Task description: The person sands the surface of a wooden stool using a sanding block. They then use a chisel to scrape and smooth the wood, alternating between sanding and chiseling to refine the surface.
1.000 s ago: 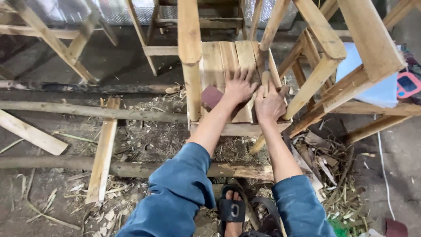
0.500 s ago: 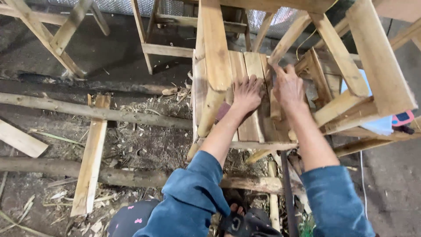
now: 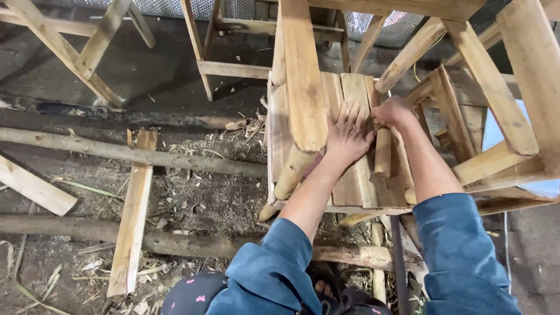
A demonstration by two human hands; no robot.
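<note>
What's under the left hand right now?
The left hand lies flat, fingers spread, on the slatted wooden panel. Slats show all around it; the patch beneath the palm is covered.

Pale tan slats (image 3: 350, 175); blue sleeves (image 3: 461, 251); dark garment with pink flecks (image 3: 195, 297); grey-brown logs (image 3: 116, 149); silvery patterned sheeting (image 3: 198, 7).

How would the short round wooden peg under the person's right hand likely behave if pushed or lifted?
The peg looks round, so it could roll across the flat slats. Solid wood suggests it is stiff. Being short, it is probably light for the right hand.
</note>
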